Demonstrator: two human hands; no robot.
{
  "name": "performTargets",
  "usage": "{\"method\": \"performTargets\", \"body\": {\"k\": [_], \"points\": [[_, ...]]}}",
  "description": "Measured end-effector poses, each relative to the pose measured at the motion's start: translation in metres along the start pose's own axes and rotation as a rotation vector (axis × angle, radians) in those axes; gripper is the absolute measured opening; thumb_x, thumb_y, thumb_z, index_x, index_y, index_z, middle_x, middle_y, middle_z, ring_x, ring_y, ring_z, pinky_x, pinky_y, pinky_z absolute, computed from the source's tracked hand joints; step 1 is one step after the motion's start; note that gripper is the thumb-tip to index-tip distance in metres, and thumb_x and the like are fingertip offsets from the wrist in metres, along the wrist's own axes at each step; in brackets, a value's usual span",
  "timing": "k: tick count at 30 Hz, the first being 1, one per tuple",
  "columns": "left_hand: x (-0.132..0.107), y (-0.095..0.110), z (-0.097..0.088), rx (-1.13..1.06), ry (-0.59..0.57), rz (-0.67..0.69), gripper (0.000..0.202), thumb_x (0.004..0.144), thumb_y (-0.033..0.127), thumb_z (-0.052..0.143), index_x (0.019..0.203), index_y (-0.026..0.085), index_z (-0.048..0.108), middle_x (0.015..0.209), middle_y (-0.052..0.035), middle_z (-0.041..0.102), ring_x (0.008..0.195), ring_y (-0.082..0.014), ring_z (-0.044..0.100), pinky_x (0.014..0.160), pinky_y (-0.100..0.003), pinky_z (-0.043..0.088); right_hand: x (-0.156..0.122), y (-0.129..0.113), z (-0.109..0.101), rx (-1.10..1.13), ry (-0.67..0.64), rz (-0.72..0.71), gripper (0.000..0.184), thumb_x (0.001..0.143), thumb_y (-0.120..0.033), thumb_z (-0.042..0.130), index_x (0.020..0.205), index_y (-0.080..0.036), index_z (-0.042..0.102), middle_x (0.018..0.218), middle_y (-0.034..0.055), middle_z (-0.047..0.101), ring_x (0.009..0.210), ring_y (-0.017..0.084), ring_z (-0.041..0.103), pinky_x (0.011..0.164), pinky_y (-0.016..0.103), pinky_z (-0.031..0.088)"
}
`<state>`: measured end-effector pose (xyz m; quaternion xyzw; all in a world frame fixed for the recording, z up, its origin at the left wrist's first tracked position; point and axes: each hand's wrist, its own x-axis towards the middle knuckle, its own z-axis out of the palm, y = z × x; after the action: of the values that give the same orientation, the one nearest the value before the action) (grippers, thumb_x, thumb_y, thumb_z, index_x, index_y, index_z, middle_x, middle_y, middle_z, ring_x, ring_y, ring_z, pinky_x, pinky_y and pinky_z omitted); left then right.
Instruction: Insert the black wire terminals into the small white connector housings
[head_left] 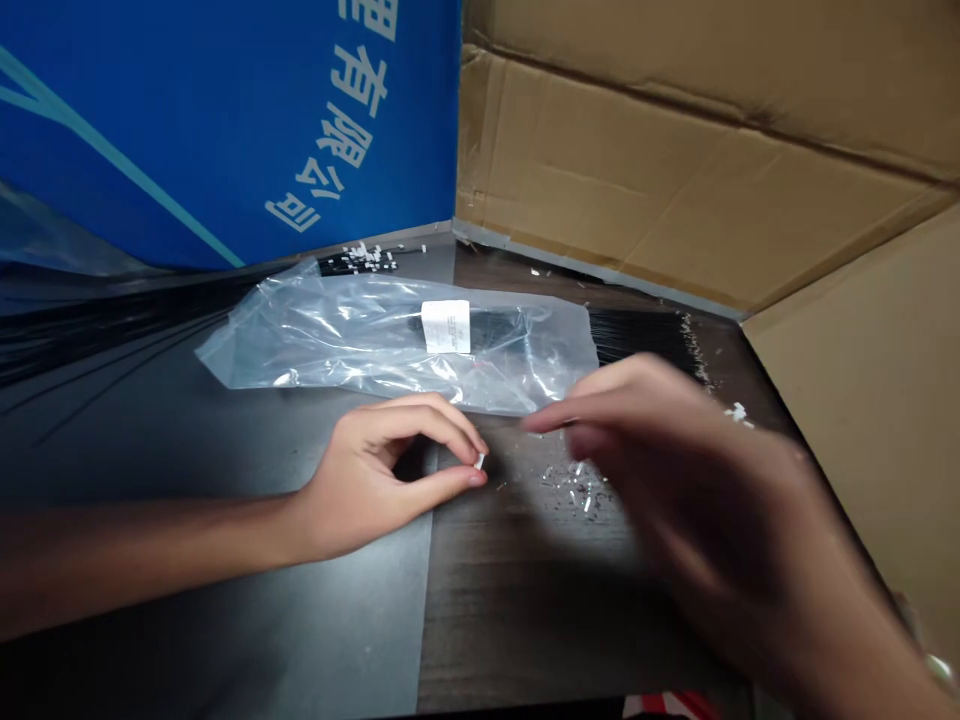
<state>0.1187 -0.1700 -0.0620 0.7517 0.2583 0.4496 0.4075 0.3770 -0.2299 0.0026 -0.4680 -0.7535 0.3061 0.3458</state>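
My left hand [382, 470] rests on the dark table [495, 600], thumb and forefinger pinched on a tiny white plastic piece [478, 461]. My right hand [675, 470] hovers just to its right, smeared by motion, fingers pointing left toward the left hand's fingertips; whether it holds anything I cannot make out. Just behind both hands lies a clear plastic bag [390, 340] with a white label [445, 326] and dark contents. A scatter of small white bits [577, 490] lies on the table under the right hand's fingers.
A blue printed box wall [225, 120] stands at the back left, brown cardboard flaps [675, 150] at the back and right. Bundles of thin black strands [645, 335] lie behind the bag and at far left [90, 320]. More white pieces [367, 257] sit at the back.
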Motion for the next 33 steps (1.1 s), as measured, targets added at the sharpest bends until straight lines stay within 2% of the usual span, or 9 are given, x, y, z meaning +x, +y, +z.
{"method": "performTargets", "body": {"k": [2, 4, 7, 9, 12, 21, 26, 33], "points": [[0.001, -0.004, 0.000, -0.017, 0.000, -0.021, 0.010, 0.088, 0.004, 0.081, 0.087, 0.013, 0.076, 0.092, -0.0049, 0.077, 0.084, -0.0107, 0.074, 0.081, -0.019, 0.059, 0.027, -0.002, 0.025, 0.195, -0.114, 0.148, 0.017, 0.103, -0.025, 0.064, 0.110, -0.024, 0.080, 0.101, -0.0009, 0.076, 0.090, 0.002, 0.071, 0.081, 0.011, 0.055], [0.001, -0.006, 0.000, -0.023, 0.000, -0.032, 0.010, 0.089, 0.004, 0.079, 0.088, 0.013, 0.076, 0.092, -0.0045, 0.077, 0.085, -0.0098, 0.074, 0.081, -0.018, 0.059, 0.039, 0.000, 0.042, 0.401, -0.163, 0.303, 0.015, 0.097, -0.025, 0.072, 0.109, -0.019, 0.079, 0.094, -0.0005, 0.078, 0.084, 0.002, 0.071, 0.078, 0.009, 0.056], [0.000, -0.007, 0.000, -0.053, 0.008, -0.038, 0.011, 0.089, 0.002, 0.078, 0.091, 0.013, 0.077, 0.093, -0.0043, 0.077, 0.088, -0.0097, 0.074, 0.083, -0.017, 0.059, 0.039, 0.005, 0.051, 0.589, -0.123, 0.412, 0.023, 0.087, -0.018, 0.082, 0.108, -0.015, 0.076, 0.085, -0.0004, 0.077, 0.078, 0.003, 0.071, 0.074, 0.006, 0.056], [0.000, -0.007, -0.001, -0.068, -0.003, -0.048, 0.011, 0.089, 0.002, 0.079, 0.092, 0.013, 0.077, 0.094, -0.0049, 0.078, 0.088, -0.0105, 0.075, 0.084, -0.018, 0.060, 0.037, 0.007, 0.051, 0.609, -0.079, 0.442, 0.024, 0.080, -0.011, 0.085, 0.103, -0.014, 0.077, 0.083, -0.0013, 0.077, 0.075, 0.003, 0.071, 0.072, 0.005, 0.056], [-0.001, -0.006, -0.001, -0.077, -0.007, -0.088, 0.009, 0.089, 0.004, 0.080, 0.092, 0.012, 0.079, 0.094, -0.0053, 0.079, 0.088, -0.0111, 0.075, 0.084, -0.019, 0.060, 0.037, 0.007, 0.050, 0.548, -0.050, 0.442, 0.025, 0.077, -0.005, 0.085, 0.100, -0.015, 0.078, 0.085, -0.0008, 0.079, 0.076, 0.003, 0.073, 0.072, 0.004, 0.056], [0.000, -0.007, 0.001, -0.139, 0.011, -0.179, 0.006, 0.090, 0.008, 0.078, 0.089, 0.014, 0.078, 0.091, -0.0031, 0.078, 0.086, -0.0102, 0.074, 0.082, -0.017, 0.059, 0.036, 0.006, 0.051, 0.313, 0.004, 0.306, 0.008, 0.084, -0.012, 0.078, 0.092, -0.015, 0.080, 0.087, 0.0007, 0.079, 0.076, 0.003, 0.074, 0.074, 0.003, 0.057], [0.001, -0.008, 0.001, -0.157, 0.015, -0.218, 0.005, 0.090, 0.009, 0.078, 0.090, 0.014, 0.078, 0.092, -0.0042, 0.078, 0.088, -0.0112, 0.074, 0.083, -0.018, 0.059, 0.035, 0.005, 0.051, 0.289, 0.039, 0.271, 0.006, 0.083, -0.012, 0.080, 0.087, -0.015, 0.079, 0.086, 0.0019, 0.080, 0.074, 0.006, 0.075, 0.072, 0.006, 0.059], [0.001, -0.011, -0.001, -0.200, -0.039, -0.226, 0.004, 0.090, 0.010, 0.078, 0.092, 0.013, 0.079, 0.093, -0.0066, 0.078, 0.088, -0.0136, 0.074, 0.081, -0.021, 0.059, 0.033, 0.003, 0.050, 0.268, 0.085, 0.245, 0.005, 0.084, -0.014, 0.081, 0.086, -0.016, 0.078, 0.083, -0.0009, 0.079, 0.071, 0.003, 0.074, 0.071, 0.002, 0.057]]}}
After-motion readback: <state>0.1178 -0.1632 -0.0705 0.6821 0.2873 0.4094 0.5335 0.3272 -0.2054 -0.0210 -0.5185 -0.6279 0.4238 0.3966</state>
